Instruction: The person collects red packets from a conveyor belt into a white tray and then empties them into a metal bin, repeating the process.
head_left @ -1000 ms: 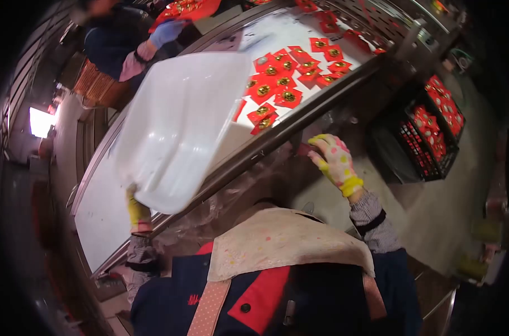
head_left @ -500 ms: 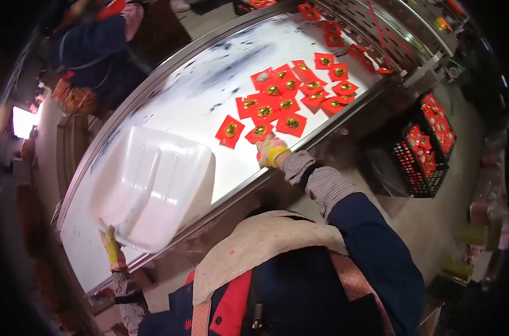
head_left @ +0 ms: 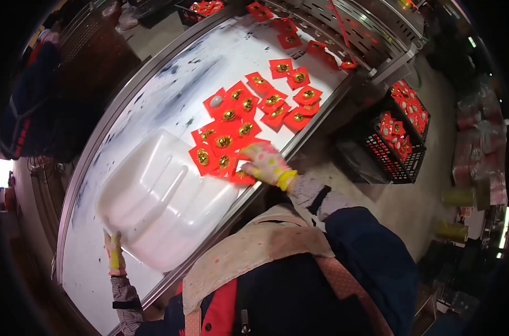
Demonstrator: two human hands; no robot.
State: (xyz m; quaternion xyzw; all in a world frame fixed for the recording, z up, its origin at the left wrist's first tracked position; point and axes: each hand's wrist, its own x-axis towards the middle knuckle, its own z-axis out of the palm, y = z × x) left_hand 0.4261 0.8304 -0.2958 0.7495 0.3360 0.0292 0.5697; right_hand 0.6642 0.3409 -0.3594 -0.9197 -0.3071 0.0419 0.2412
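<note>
A large white plastic scoop (head_left: 153, 193) lies on the white table, its far right edge against a cluster of red packets with gold emblems (head_left: 224, 141). At its near left rim my left hand (head_left: 115, 255), in a white and yellow glove, has its fingers closed on the edge. My right hand (head_left: 265, 164), in a similar glove with pink spots, lies on the nearest packets with its fingers stretched out. Part of those packets is hidden under it. One packet in the group shows a pale grey disc (head_left: 215, 101) instead of gold.
More red packets (head_left: 289, 39) are scattered toward the far end. A metal rail (head_left: 92, 131) edges the table. Black crates (head_left: 397, 140) holding packets stand on the floor at right, and another person's dark sleeve (head_left: 33, 106) shows at left.
My right hand has swept left with the nearest packets, bunching them against the scoop's edge. The scoop has shifted slightly toward the packets. My left hand stays at its rim.
</note>
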